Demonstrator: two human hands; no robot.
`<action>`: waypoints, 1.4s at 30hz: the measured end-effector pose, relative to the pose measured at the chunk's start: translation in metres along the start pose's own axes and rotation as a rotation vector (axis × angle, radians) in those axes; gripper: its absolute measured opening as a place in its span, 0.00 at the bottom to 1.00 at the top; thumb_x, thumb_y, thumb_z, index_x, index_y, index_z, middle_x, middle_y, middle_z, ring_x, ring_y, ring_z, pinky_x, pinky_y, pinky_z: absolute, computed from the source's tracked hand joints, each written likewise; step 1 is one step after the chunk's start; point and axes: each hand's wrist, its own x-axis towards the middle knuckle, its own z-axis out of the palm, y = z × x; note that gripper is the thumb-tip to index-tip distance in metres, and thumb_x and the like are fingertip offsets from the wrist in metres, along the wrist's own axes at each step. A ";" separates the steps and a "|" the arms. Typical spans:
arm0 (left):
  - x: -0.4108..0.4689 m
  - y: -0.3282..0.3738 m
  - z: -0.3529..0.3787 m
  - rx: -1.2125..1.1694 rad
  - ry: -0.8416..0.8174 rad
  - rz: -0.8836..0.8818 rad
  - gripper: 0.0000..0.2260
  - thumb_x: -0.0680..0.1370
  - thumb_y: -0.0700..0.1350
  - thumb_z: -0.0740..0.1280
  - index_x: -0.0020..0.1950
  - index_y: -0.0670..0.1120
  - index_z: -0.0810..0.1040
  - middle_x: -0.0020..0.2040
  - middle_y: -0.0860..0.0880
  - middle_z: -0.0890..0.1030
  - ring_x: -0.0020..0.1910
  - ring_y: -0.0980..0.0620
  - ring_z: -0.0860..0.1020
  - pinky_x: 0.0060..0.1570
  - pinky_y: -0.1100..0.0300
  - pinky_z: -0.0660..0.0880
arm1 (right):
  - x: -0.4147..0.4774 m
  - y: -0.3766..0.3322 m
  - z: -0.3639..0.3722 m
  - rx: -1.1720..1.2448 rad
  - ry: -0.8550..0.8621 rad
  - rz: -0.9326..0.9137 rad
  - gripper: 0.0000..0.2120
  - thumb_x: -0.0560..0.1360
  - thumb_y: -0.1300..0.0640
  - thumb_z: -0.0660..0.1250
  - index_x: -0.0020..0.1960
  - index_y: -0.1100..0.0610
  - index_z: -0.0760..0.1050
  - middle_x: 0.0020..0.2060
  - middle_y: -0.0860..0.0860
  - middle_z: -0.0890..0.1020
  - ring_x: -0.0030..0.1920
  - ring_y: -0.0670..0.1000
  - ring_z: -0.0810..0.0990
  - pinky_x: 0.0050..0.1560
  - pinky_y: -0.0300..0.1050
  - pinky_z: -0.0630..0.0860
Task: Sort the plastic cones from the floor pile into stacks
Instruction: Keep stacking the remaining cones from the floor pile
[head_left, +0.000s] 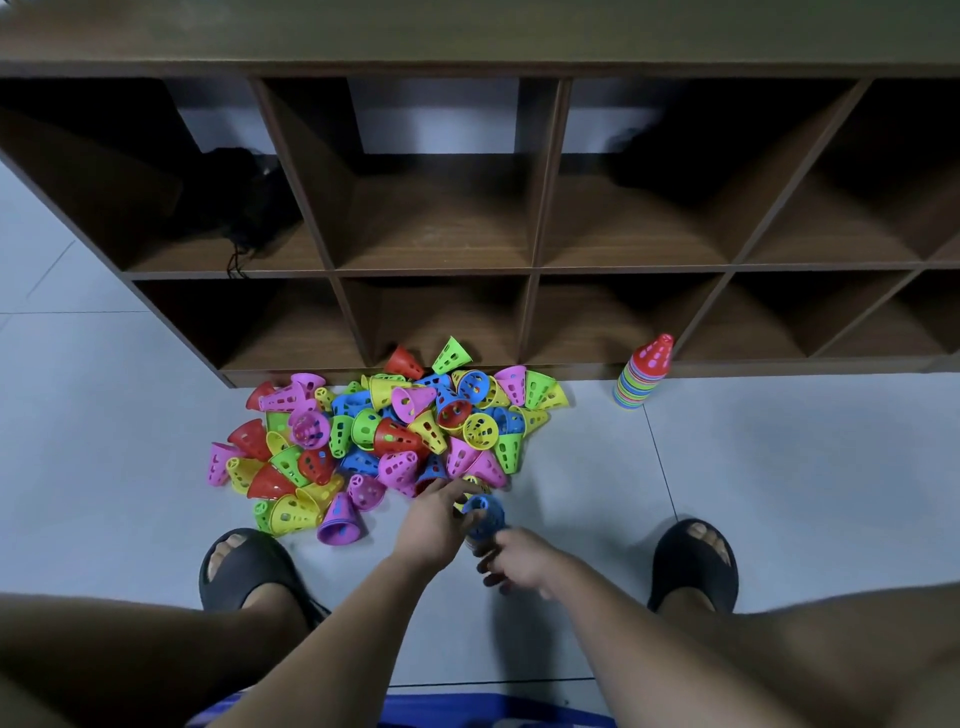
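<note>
My knees (130, 654) part for reach. My right hand (515, 564) pinches the blue cone (485, 513) low, ready for stacking; my left hand (435, 521) meets its rim, grip unclear.

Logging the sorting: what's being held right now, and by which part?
A blue cone: the left hand seems to pinch its wide rim, and the right hand grips its narrow end. Blur hides the exact hold.

Head-worn wide-angle camera looks steeply down at the cone pile (384, 441) and shelf (436, 223).
</note>
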 end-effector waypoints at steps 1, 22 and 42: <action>0.001 -0.002 0.001 -0.002 -0.012 -0.004 0.13 0.79 0.53 0.75 0.62 0.59 0.83 0.56 0.55 0.79 0.44 0.59 0.82 0.50 0.59 0.79 | 0.004 0.002 0.004 -0.014 0.004 -0.002 0.14 0.75 0.62 0.61 0.56 0.52 0.80 0.45 0.48 0.84 0.39 0.49 0.82 0.37 0.42 0.76; 0.055 0.023 0.027 -0.137 -0.136 -0.065 0.09 0.83 0.55 0.70 0.62 0.56 0.83 0.55 0.56 0.84 0.53 0.54 0.81 0.53 0.59 0.80 | 0.070 0.036 -0.010 -0.635 0.065 -0.108 0.40 0.80 0.61 0.61 0.85 0.42 0.46 0.85 0.51 0.48 0.82 0.54 0.60 0.72 0.43 0.68; 0.214 0.128 0.084 -0.049 -0.146 0.101 0.11 0.84 0.51 0.67 0.65 0.54 0.83 0.56 0.54 0.86 0.52 0.53 0.82 0.50 0.66 0.70 | 0.113 0.007 -0.198 -0.568 0.404 -0.078 0.42 0.76 0.56 0.64 0.84 0.42 0.47 0.80 0.56 0.58 0.76 0.62 0.69 0.68 0.56 0.75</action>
